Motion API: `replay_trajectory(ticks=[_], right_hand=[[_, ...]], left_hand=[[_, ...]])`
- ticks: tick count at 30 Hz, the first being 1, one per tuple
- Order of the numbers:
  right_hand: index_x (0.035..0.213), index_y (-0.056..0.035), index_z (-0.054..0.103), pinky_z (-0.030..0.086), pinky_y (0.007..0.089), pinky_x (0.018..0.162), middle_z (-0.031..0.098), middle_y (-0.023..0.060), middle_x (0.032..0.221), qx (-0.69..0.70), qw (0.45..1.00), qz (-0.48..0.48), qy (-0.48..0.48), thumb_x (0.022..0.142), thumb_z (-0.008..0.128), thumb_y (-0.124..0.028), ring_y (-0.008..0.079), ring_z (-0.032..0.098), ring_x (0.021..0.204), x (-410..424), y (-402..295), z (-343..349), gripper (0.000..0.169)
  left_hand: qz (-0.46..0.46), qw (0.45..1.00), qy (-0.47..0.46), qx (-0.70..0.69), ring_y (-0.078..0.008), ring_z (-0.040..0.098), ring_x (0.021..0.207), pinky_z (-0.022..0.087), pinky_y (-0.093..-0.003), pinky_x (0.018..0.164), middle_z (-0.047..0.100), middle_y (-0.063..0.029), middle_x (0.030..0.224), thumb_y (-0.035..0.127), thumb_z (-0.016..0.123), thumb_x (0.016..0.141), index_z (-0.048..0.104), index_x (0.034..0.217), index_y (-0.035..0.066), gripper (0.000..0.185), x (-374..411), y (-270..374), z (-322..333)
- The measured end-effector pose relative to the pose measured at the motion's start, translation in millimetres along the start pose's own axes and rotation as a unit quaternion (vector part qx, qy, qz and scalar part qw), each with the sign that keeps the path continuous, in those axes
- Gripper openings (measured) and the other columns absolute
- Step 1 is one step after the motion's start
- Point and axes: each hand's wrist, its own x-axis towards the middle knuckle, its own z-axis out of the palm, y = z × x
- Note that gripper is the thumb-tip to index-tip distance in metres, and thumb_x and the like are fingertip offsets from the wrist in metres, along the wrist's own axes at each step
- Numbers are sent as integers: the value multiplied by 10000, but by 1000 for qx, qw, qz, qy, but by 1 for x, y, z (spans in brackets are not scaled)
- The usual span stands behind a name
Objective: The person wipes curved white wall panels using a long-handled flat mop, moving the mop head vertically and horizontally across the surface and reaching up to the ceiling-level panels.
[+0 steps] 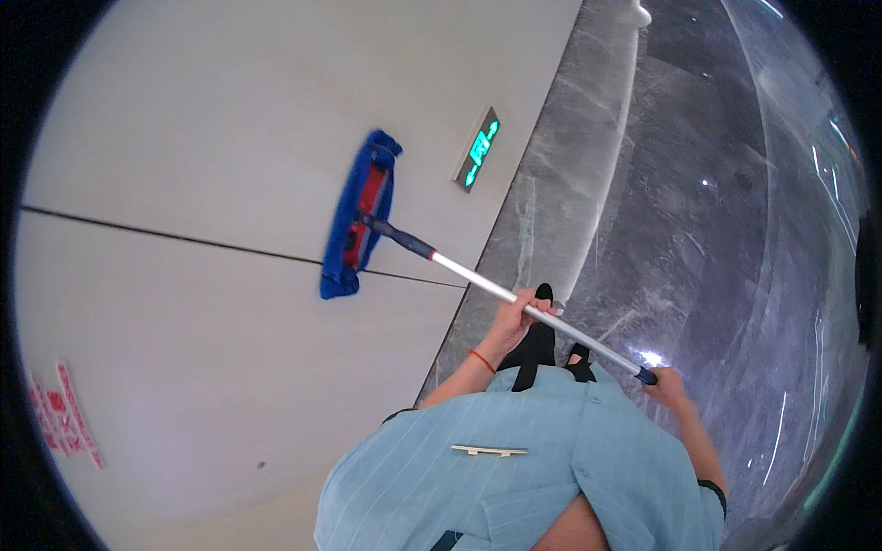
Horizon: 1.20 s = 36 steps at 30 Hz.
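Note:
A flat mop with a blue cloth head [335,227] and a red plate lies against the pale wall, across a dark joint line. Its silver pole [475,277] runs down to the right, in front of my body. My left hand [517,318] grips the middle of the pole; a red string is around that wrist. At the pole's dark end cap, my right hand [667,388] is closed around it.
Right of the mop head, a lit green exit sign [477,149] is on the wall [227,138]. Red markings [65,417] show at the lower left. The grey marble-look floor [682,227] is glossy and reflects lights. My feet in black shoes stand near the wall's base.

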Motion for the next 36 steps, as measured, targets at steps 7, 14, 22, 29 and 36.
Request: replay_trajectory(ticks=[7, 14, 22, 29, 36], right_hand=[[837, -44, 694, 494, 433, 670, 637, 197, 740, -18, 994, 98, -45, 634, 678, -199, 357, 626, 717, -6, -31, -30, 256], [854, -49, 683, 493, 447, 730, 656, 171, 821, -20, 976, 170, -133, 719, 670, -250, 336, 638, 801, 28, -106, -50, 243], [781, -24, 669, 511, 455, 681, 658, 172, 796, -53, 978, 185, -78, 701, 697, -242, 340, 648, 788, 112, -209, -7, 234], [754, -41, 664, 504, 442, 643, 647, 167, 738, -81, 978, 191, -35, 685, 716, -215, 339, 644, 724, 153, -209, -15, 194], [772, -71, 665, 487, 433, 622, 628, 156, 691, -30, 982, 186, 3, 687, 715, -248, 329, 623, 671, 108, -128, -43, 202]], left_hand=[[-198, 974, 19, -106, -297, 651, 898, 522, -424, 818, 637, -82, 821, 290, 527, 931, 530, 746, 82, 278, 62, -39, -55], [-294, 922, 183, -174, -326, 634, 893, 527, -457, 828, 600, -119, 812, 178, 577, 864, 502, 748, 63, 179, 121, -70, -110], [-314, 897, 272, -149, -329, 608, 764, 536, -514, 766, 527, -124, 779, 125, 537, 871, 478, 824, 4, 142, 192, -92, -167], [-331, 886, 283, -160, -272, 517, 692, 507, -466, 771, 454, -91, 712, 89, 533, 848, 445, 762, 45, 131, 230, -75, -143], [-380, 890, 185, -170, -369, 527, 762, 494, -565, 842, 473, -179, 857, 57, 503, 844, 437, 885, -12, 104, 241, -64, -69]])
